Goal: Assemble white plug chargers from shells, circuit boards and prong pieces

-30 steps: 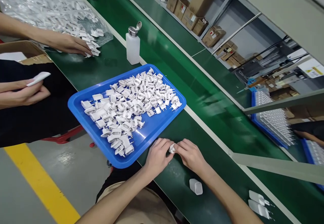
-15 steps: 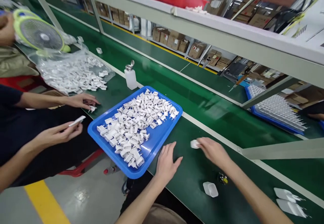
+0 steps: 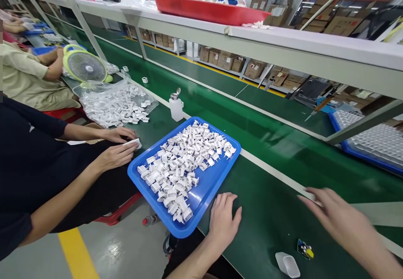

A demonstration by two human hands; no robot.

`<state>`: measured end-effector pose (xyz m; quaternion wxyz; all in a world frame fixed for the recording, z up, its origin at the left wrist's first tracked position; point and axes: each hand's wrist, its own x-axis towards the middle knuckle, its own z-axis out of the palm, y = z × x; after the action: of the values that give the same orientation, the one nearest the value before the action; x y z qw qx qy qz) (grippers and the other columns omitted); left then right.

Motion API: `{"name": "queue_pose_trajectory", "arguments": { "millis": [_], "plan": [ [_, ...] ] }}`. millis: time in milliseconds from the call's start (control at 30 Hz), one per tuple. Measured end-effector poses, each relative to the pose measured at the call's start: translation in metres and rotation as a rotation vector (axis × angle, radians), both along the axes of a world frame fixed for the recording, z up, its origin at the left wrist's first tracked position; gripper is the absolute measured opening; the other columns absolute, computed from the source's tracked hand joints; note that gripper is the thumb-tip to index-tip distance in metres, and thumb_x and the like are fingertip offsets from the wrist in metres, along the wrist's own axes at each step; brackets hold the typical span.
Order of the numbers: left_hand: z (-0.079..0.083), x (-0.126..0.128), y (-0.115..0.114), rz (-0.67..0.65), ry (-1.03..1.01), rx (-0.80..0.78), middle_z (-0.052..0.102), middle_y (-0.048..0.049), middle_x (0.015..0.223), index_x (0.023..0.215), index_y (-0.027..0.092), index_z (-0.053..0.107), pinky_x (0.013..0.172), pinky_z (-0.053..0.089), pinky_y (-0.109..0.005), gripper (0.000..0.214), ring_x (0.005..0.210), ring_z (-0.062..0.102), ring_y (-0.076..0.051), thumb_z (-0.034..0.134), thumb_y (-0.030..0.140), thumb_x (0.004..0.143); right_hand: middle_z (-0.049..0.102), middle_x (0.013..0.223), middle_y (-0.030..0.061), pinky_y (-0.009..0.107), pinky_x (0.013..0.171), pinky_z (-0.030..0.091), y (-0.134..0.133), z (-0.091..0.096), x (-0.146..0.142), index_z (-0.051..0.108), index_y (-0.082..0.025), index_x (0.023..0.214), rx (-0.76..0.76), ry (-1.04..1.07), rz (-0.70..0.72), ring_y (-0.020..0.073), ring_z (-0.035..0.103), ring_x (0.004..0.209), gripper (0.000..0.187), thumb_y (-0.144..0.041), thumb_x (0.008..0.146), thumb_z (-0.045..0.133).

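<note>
My left hand point(image 3: 224, 218) rests on the green tabletop by the right edge of a blue tray point(image 3: 201, 216), holding nothing, thumb apart from the fingers. White plug pieces with metal pins point(image 3: 179, 161) lie heaped in that tray. Over the pale line along the table, my right hand point(image 3: 335, 218) is blurred, thumb and fingers spread with nothing visible between them. Nearest to it on the table are a small circuit board point(image 3: 304, 249) with a yellow part and an open white plastic housing point(image 3: 287, 265).
A co-worker's hands point(image 3: 118, 151) hold a white piece left of the tray. Behind are a bag of white parts point(image 3: 118, 104), a pump bottle point(image 3: 176, 107) and a green fan point(image 3: 86, 67). A shelf with a red tray point(image 3: 208, 12) crosses above; a blue tray point(image 3: 346, 144) stands right.
My right hand has moved right, and the white piece it held no longer shows. The co-worker's hands have come together on a white piece. The view has shifted left and up.
</note>
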<state>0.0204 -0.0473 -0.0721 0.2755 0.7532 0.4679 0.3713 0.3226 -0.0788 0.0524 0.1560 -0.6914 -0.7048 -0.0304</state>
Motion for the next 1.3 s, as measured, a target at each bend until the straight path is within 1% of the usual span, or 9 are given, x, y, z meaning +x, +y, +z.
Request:
{"name": "queue_pose_trajectory", "arguments": {
  "millis": [100, 200, 333, 467, 667, 933, 1033, 1167, 1300],
  "plan": [
    [0.002, -0.001, 0.0, -0.009, 0.009, -0.004, 0.071, -0.0061, 0.118, 0.125, 0.032, 0.06, 0.091, 0.067, -0.047, 0.03, 0.109, 0.071, -0.029, 0.056, 0.019, 0.097, 0.072, 0.105, 0.0106, 0.04, 0.075, 0.056, 0.071, -0.004, -0.113, 0.067, -0.026, 0.112, -0.088, 0.051, 0.312, 0.0274, 0.072, 0.091, 0.037, -0.052, 0.107, 0.041],
    [0.005, -0.002, 0.0, -0.009, 0.026, 0.014, 0.072, -0.0059, 0.114, 0.121, 0.033, 0.062, 0.089, 0.068, -0.047, 0.033, 0.106, 0.072, -0.03, 0.057, 0.015, 0.095, 0.071, 0.105, 0.009, 0.033, 0.073, 0.054, 0.131, -0.029, -0.202, 0.065, -0.023, 0.107, -0.228, -0.023, 0.359, 0.0246, 0.072, 0.089, 0.018, -0.039, 0.103, 0.058],
    [0.013, -0.008, 0.0, 0.005, 0.067, 0.062, 0.073, -0.0036, 0.108, 0.116, 0.035, 0.064, 0.084, 0.07, -0.043, 0.032, 0.1, 0.074, -0.027, 0.056, 0.013, 0.094, 0.068, 0.101, 0.0088, 0.032, 0.071, 0.052, 0.165, -0.051, -0.248, 0.064, -0.021, 0.097, -0.237, -0.028, 0.381, 0.0256, 0.071, 0.088, 0.009, -0.019, 0.092, 0.072],
    [0.018, -0.012, 0.002, -0.002, 0.096, 0.107, 0.073, 0.0014, 0.105, 0.115, 0.037, 0.061, 0.081, 0.07, -0.033, 0.029, 0.098, 0.074, -0.02, 0.053, 0.015, 0.098, 0.064, 0.103, 0.0063, 0.03, 0.076, 0.054, 0.14, -0.042, -0.223, 0.061, -0.022, 0.089, -0.24, 0.04, 0.418, 0.0211, 0.068, 0.091, 0.01, -0.016, 0.095, 0.066],
    [0.0, 0.001, 0.004, -0.051, 0.024, 0.077, 0.073, -0.0053, 0.106, 0.107, 0.025, 0.065, 0.087, 0.063, -0.043, 0.015, 0.1, 0.071, -0.026, 0.055, 0.017, 0.098, 0.065, 0.118, 0.0077, 0.036, 0.086, 0.056, 0.044, -0.022, -0.109, 0.057, -0.024, 0.088, -0.133, 0.504, 0.241, 0.0213, 0.067, 0.1, 0.021, -0.037, 0.103, 0.052],
    [-0.019, 0.015, 0.005, -0.129, 0.005, 0.051, 0.071, -0.009, 0.112, 0.109, 0.023, 0.068, 0.093, 0.049, -0.045, 0.018, 0.105, 0.065, -0.028, 0.054, 0.033, 0.102, 0.062, 0.09, 0.0059, 0.038, 0.071, 0.056, -0.053, -0.078, 0.018, 0.052, -0.024, 0.083, -0.07, 0.399, -0.281, 0.0208, 0.061, 0.075, 0.033, -0.051, 0.101, 0.048],
    [-0.005, 0.029, -0.014, -0.343, 0.054, 0.012, 0.069, -0.0054, 0.122, 0.122, 0.027, 0.063, 0.098, 0.049, -0.042, 0.024, 0.114, 0.064, -0.026, 0.062, 0.036, 0.1, 0.061, 0.097, 0.0092, 0.043, 0.079, 0.056, -0.081, -0.086, 0.029, 0.055, -0.023, 0.086, -0.04, 0.357, -0.324, 0.0252, 0.062, 0.087, 0.033, -0.051, 0.102, 0.048],
    [0.004, 0.066, -0.049, -0.64, 0.143, -0.037, 0.061, -0.008, 0.137, 0.146, 0.028, 0.048, 0.098, 0.051, -0.043, 0.075, 0.121, 0.06, -0.029, 0.084, 0.041, 0.082, 0.056, 0.119, 0.014, 0.054, 0.101, 0.049, -0.115, -0.085, 0.018, 0.061, -0.023, 0.108, -0.002, 0.321, -0.325, 0.032, 0.055, 0.114, 0.026, -0.047, 0.102, 0.054],
    [-0.001, 0.089, -0.062, -0.633, 0.2, -0.003, 0.065, -0.0083, 0.127, 0.132, 0.026, 0.059, 0.092, 0.052, -0.043, 0.041, 0.111, 0.062, -0.028, 0.071, 0.025, 0.093, 0.058, 0.12, 0.0151, 0.052, 0.095, 0.055, -0.13, -0.094, -0.001, 0.061, -0.023, 0.126, -0.111, 0.228, -0.165, 0.0324, 0.058, 0.11, 0.027, -0.036, 0.102, 0.058]
  ]
}}
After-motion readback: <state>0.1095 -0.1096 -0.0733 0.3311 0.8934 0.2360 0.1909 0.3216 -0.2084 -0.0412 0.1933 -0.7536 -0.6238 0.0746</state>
